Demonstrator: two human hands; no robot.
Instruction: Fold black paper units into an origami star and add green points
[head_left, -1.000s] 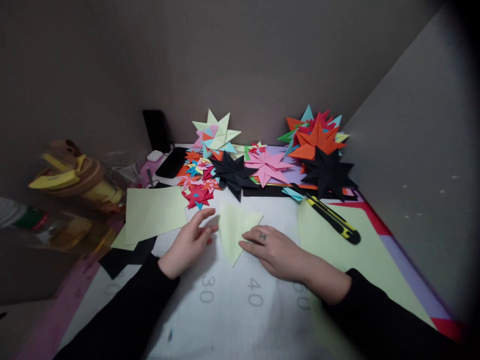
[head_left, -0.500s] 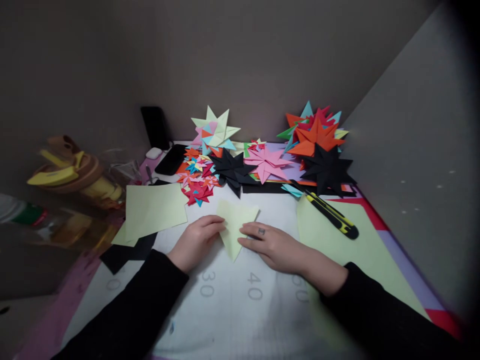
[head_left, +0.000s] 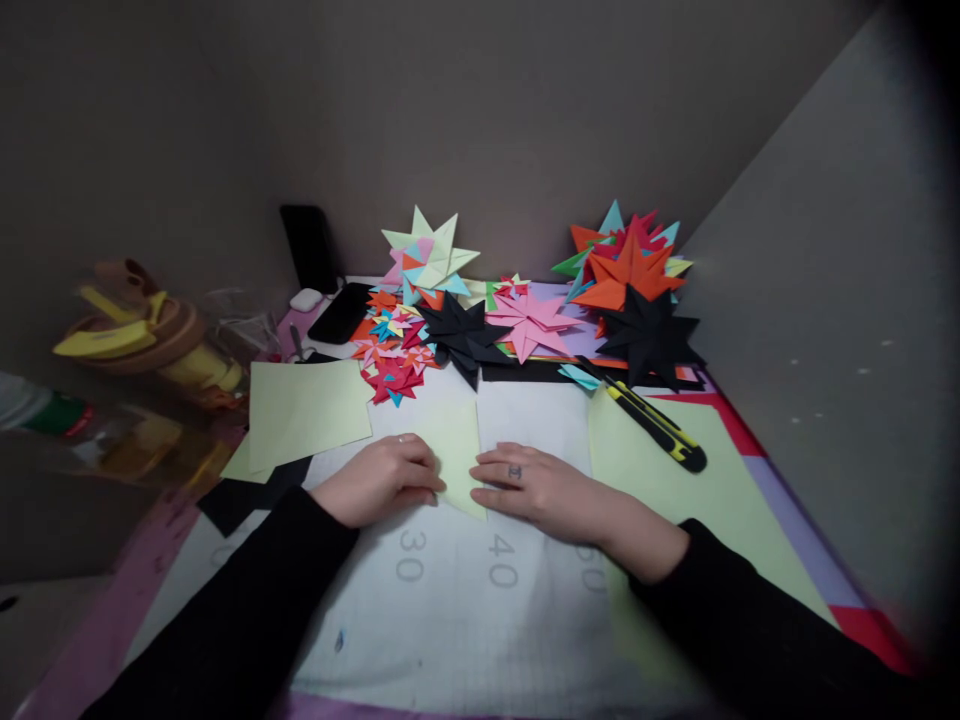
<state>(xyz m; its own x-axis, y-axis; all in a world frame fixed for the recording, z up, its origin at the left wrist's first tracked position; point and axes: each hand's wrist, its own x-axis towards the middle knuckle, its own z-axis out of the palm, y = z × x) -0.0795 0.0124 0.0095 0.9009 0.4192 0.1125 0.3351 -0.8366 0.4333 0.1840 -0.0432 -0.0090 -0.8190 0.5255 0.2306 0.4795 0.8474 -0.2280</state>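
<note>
hands flat, palms down | left hand point(head_left: 379, 478), right hand point(head_left: 536, 487) pressing folded paper point(head_left: 457, 450)

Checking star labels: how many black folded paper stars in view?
2. One black folded paper star lies centre-back beside the pink paper star; the other black folded paper star sits right-back, below the orange paper star. More may be buried in the piles.

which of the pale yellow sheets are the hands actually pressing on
The small folded pale yellow piece in the middle of the mat, pinned between the left hand and right hand. The left sheet and the right sheet lie untouched.
</note>
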